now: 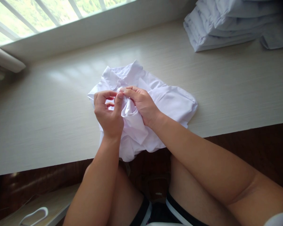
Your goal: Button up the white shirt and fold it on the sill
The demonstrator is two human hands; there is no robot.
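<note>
A white collared shirt (172, 100) lies rumpled on the pale wooden surface in front of me, its collar toward the window and its lower edge hanging over the front edge. My left hand (108, 110) pinches the shirt's cloth between thumb and fingers near the collar. Right beside it, my right hand (141, 102) grips the same gathered fabric, thumb and fingertips meeting the left ones. A fold of cloth bunches up between the two hands. Whatever small part sits under the fingertips is hidden.
A stack of folded white garments (217, 28) stands at the back right of the pale wooden surface (49, 125). Behind is a barred window (49, 15). At lower left, a white hanger (35, 215) rests on a lower wooden board. My legs are below the front edge.
</note>
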